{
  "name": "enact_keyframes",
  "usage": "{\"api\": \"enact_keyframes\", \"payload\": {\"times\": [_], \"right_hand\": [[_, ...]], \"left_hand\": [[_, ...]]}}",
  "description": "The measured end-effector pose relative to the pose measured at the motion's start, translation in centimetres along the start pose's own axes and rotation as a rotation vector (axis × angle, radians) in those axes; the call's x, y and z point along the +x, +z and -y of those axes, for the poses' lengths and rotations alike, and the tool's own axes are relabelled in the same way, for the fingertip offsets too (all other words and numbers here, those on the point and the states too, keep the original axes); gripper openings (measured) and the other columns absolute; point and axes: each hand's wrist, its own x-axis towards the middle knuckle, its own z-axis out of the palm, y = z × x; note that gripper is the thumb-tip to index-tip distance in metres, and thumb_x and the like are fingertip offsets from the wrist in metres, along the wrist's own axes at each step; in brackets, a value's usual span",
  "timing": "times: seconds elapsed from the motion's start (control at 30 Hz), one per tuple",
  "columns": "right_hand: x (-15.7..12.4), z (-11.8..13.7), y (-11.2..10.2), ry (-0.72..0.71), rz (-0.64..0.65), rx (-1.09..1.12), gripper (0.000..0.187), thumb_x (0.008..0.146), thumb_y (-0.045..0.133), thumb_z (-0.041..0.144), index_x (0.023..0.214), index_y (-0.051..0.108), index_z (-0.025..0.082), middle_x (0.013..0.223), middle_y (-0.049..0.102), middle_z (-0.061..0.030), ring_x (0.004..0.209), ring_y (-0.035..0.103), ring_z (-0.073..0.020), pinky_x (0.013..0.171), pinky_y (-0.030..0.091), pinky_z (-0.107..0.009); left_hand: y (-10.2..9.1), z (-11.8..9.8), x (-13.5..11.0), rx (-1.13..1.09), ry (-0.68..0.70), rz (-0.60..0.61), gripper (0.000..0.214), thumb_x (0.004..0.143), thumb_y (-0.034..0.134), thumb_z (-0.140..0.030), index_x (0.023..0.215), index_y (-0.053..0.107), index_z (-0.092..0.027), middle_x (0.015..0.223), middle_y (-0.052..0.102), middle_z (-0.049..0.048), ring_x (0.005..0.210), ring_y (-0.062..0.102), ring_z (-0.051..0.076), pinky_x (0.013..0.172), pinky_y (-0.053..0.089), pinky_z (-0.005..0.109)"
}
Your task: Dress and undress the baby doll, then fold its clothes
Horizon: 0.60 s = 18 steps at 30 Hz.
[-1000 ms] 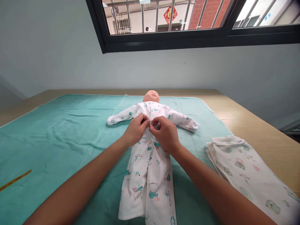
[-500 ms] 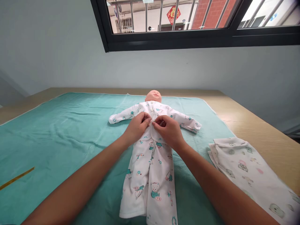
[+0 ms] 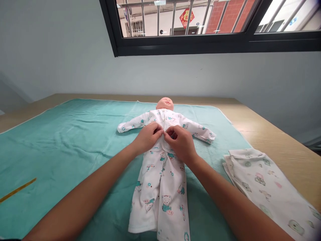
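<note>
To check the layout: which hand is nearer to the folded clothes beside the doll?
Right. The right hand pinches the romper at the belly, on the side toward the folded clothes. The left hand pinches it on the far side.

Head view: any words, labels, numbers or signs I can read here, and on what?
No text reads clearly.
Red diamond hanging outside the window: gold mark, too blurred.
Blue sign outside, far right: too small.
Prints on sleepsuit and folded cloth: pictures only, no words.

open teal towel (image 3: 62, 140) left of doll (image 3: 164, 134), folded clothes (image 3: 265, 184) crowding right
</note>
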Motion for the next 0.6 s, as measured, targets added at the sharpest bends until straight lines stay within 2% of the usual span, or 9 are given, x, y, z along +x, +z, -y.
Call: {"api": "enact_keyframes", "payload": {"times": [0.2, 0.37, 0.6], "right_hand": [[0.2, 0.3, -0.1, 0.093, 0.035, 0.087, 0.013, 0.083, 0.064, 0.031, 0.075, 0.063, 0.021, 0.075, 0.065, 0.0003, 0.065, 0.055, -0.0141, 0.064, 0.043, -0.029], [0.6, 0.1, -0.4, 0.188, 0.102, 0.191, 0.017, 0.084, 0.062, 0.037, 0.077, 0.066, 0.022, 0.076, 0.067, -0.0001, 0.068, 0.057, -0.0154, 0.063, 0.044, -0.029], [1.2, 0.2, -1.0, 0.265, 0.174, 0.230, 0.017, 0.081, 0.065, 0.037, 0.075, 0.068, 0.022, 0.073, 0.068, 0.0003, 0.067, 0.058, -0.0156, 0.063, 0.044, -0.029]], "left_hand": [[0.2, 0.5, 0.2, 0.002, 0.006, 0.004, 0.016, 0.092, 0.044, -0.023, 0.076, 0.048, -0.020, 0.084, 0.054, 0.0020, 0.082, 0.051, 0.019, 0.077, 0.041, 0.035], [0.3, 0.7, 0.2, -0.012, -0.008, -0.005, 0.017, 0.092, 0.044, -0.025, 0.075, 0.045, -0.021, 0.083, 0.053, 0.0018, 0.082, 0.050, 0.019, 0.076, 0.041, 0.035], [0.2, 0.7, 0.1, -0.060, -0.022, 0.016, 0.016, 0.092, 0.044, -0.027, 0.077, 0.046, -0.021, 0.084, 0.052, 0.0015, 0.082, 0.049, 0.019, 0.076, 0.041, 0.034]]}}
